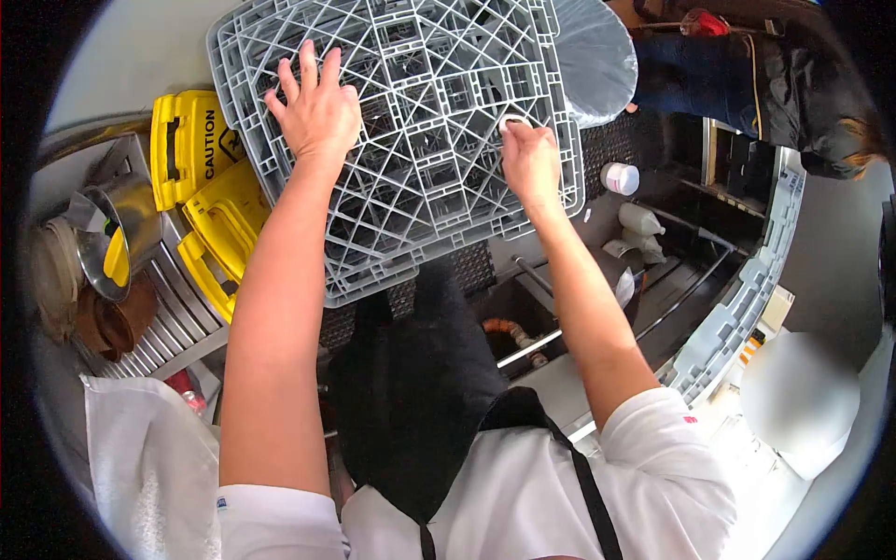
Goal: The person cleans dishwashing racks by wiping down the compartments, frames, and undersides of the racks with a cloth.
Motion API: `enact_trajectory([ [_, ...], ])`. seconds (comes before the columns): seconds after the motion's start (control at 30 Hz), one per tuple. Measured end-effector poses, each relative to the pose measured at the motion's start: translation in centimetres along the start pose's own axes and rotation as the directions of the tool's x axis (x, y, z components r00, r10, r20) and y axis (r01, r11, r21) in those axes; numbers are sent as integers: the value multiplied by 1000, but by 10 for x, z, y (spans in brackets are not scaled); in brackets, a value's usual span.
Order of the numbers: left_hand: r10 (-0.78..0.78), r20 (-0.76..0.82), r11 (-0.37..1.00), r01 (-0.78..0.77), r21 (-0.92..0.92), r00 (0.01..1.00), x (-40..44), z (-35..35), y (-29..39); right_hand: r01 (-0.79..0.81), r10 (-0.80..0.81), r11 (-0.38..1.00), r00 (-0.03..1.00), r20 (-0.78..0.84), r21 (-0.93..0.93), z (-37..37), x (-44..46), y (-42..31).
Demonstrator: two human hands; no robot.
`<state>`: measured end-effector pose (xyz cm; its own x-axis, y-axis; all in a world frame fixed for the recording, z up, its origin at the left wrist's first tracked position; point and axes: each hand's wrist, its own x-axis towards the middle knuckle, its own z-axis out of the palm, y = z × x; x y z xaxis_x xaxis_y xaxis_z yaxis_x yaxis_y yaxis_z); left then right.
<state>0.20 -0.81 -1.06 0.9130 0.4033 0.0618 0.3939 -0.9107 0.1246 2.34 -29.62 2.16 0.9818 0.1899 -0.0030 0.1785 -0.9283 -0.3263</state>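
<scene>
A stack of grey plastic lattice racks [439, 201] fills the top middle of the head view, its open grid facing me. My left hand [322, 112] lies on the grid at the left with its fingers spread, and nothing is in it. Near the right side of the rack, my right hand [530, 163] is closed around a small white thing [511, 121], pressed against the lattice. Only a bit of that thing shows past the fingers, too little to tell its kind.
Yellow caution signs [210, 149] lean left of the racks, beside a metal pot [140, 219] on a slatted metal shelf [182, 303]. Another person [709, 84] is at the upper right, near a clear plastic bag [593, 61]. A white tub [620, 178] and bottles [640, 219] lie right.
</scene>
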Motion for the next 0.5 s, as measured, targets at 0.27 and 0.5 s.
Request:
enact_trajectory([
  [0.27,21,-33,999,-22,-49,999,0,13,-5,76,-81,984,996,-29,-164,29,13,13],
  [0.5,7,-41,1000,-7,-14,999,-1,13,-6,-339,390,757,921,31,559,-1,12,-3],
])
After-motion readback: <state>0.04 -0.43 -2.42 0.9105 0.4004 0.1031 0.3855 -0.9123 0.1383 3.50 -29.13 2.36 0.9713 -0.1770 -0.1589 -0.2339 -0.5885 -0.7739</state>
